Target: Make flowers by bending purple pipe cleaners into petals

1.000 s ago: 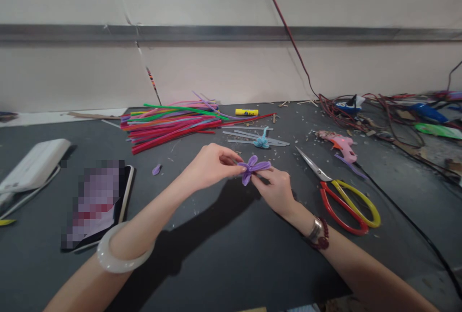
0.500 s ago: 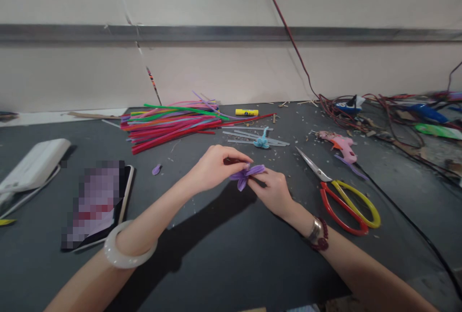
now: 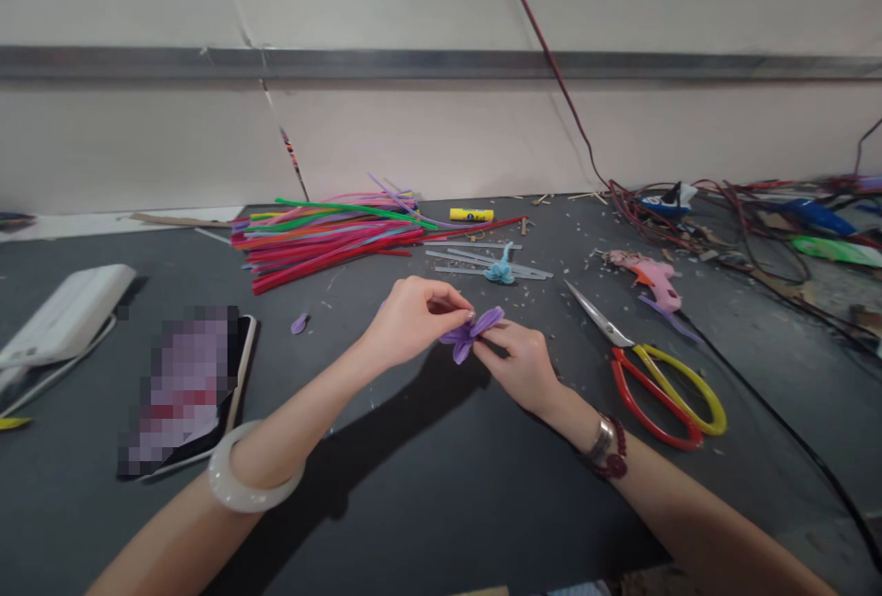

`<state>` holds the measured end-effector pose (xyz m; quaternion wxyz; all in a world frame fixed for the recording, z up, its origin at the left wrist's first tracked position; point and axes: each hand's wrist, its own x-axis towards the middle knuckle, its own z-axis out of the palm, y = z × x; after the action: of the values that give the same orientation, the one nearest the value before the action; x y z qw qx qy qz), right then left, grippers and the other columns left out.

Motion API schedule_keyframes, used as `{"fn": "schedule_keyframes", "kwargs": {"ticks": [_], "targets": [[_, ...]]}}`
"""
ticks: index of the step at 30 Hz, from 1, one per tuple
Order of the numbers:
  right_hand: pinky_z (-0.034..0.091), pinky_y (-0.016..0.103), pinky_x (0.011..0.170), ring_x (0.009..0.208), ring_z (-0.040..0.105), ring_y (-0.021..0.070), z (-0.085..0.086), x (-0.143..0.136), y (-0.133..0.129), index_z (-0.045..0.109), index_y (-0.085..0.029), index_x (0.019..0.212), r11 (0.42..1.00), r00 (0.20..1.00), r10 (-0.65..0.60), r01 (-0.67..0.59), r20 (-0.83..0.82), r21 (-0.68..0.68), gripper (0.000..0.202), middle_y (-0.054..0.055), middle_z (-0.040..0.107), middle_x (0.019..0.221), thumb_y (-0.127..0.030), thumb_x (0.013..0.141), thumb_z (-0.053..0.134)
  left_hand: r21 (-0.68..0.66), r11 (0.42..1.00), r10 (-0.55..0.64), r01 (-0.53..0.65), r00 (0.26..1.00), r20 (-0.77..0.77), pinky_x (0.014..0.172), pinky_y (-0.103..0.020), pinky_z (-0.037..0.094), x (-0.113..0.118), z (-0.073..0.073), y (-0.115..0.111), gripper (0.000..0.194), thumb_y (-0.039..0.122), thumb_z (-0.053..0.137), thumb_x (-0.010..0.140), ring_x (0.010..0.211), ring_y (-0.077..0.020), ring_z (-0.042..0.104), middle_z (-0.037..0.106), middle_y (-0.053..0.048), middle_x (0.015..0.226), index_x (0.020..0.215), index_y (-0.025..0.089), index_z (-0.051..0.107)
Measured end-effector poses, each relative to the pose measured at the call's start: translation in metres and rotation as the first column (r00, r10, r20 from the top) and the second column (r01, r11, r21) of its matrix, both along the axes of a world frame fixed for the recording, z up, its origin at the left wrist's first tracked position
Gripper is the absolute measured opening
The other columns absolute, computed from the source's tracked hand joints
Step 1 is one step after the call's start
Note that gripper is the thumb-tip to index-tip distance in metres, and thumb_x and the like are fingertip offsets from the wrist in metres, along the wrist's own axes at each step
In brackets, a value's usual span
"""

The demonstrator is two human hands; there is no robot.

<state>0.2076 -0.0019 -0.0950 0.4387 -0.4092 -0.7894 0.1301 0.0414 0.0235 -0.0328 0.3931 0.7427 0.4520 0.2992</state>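
Observation:
Between both hands, above the dark table, is a purple pipe-cleaner flower [image 3: 461, 352] with several looped petals. My left hand [image 3: 412, 322] pinches it from the left with thumb and forefinger, which hide part of its middle. On the other side my right hand [image 3: 522, 363] grips a petal between thumb and fingers. A loose purple petal [image 3: 299, 324] lies on the table left of my left hand. Beyond the hands, a light blue pipe-cleaner piece [image 3: 500, 272] with an upright stem rests on several translucent sticks [image 3: 457, 271].
Red-and-yellow-handled scissors [image 3: 624, 342] lie right of my right hand, with a pink glue gun [image 3: 651, 278] behind. A bundle of coloured pipe cleaners [image 3: 331, 242] and a yellow tube [image 3: 471, 215] lie near the wall. On the left are a phone [image 3: 238, 376] and a white power bank [image 3: 73, 311].
The flower's right petal now points more steeply upward. My left hand and forearm have shifted slightly right; my right hand has hardly moved.

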Motion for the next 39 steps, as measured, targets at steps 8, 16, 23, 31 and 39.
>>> {"fn": "schedule_keyframes", "kwargs": {"ticks": [8, 16, 23, 31, 39], "targets": [[0.049, 0.025, 0.071, 0.076, 0.064, 0.0154, -0.002, 0.0, 0.0, 0.067, -0.017, 0.076, 1.0, 1.0, 0.005, -0.005, 0.005, 0.015, 0.012, 0.005, 0.069, 0.081, -0.012, 0.076, 0.056, 0.01, 1.0, -0.017, 0.017, 1.0, 0.013, 0.063, -0.023, 0.05, 0.002, -0.004, -0.001, 0.015, 0.024, 0.055, 0.073, 0.07, -0.0157, 0.065, 0.07, -0.004, 0.075, 0.078, 0.016, 0.067], [0.049, 0.024, 0.068, 0.071, 0.063, 0.0153, -0.005, 0.001, 0.001, 0.067, -0.016, 0.076, 1.0, 1.0, -0.012, 0.012, 0.005, -0.002, 0.013, 0.005, 0.068, 0.077, -0.012, 0.075, 0.056, 0.095, 0.987, -0.127, 0.13, 0.991, -0.04, 0.072, -0.025, 0.048, -0.001, 0.002, 0.001, 0.028, 0.031, 0.054, 0.077, 0.085, -0.0156, 0.061, 0.066, -0.004, 0.099, 0.102, 0.021, 0.063], [0.049, 0.023, 0.066, 0.07, 0.063, 0.0141, -0.005, 0.0, 0.0, 0.067, -0.017, 0.074, 0.994, 0.995, 0.099, -0.098, 0.028, -0.049, 0.012, 0.003, 0.067, 0.075, -0.012, 0.075, 0.056, 0.088, 0.931, -0.353, 0.355, 0.935, -0.038, 0.078, -0.026, 0.045, -0.001, 0.01, -0.001, 0.027, 0.021, 0.052, 0.079, 0.088, -0.0155, 0.059, 0.066, -0.004, 0.098, 0.103, 0.021, 0.063], [0.047, 0.023, 0.07, 0.076, 0.063, 0.014, -0.001, -0.001, -0.002, 0.067, -0.021, 0.082, 0.978, 0.991, 0.121, -0.128, -0.049, -0.166, 0.015, 0.002, 0.068, 0.082, -0.012, 0.076, 0.056, 0.016, 0.98, -0.197, 0.196, 0.977, 0.078, 0.068, -0.023, 0.049, -0.001, 0.004, 0.004, 0.016, 0.023, 0.056, 0.075, 0.074, -0.0138, 0.061, 0.067, -0.003, 0.081, 0.085, 0.015, 0.065], [0.045, 0.022, 0.063, 0.066, 0.062, 0.0134, 0.001, -0.001, -0.002, 0.067, -0.019, 0.079, 0.974, 0.995, 0.084, -0.095, -0.062, -0.205, 0.011, 0.001, 0.068, 0.073, -0.016, 0.076, 0.058, 0.114, 0.99, -0.093, 0.083, 0.992, 0.084, 0.062, -0.019, 0.049, 0.004, 0.002, 0.0, 0.013, 0.021, 0.057, 0.074, 0.071, -0.012, 0.061, 0.067, -0.002, 0.078, 0.083, 0.016, 0.065]]}}
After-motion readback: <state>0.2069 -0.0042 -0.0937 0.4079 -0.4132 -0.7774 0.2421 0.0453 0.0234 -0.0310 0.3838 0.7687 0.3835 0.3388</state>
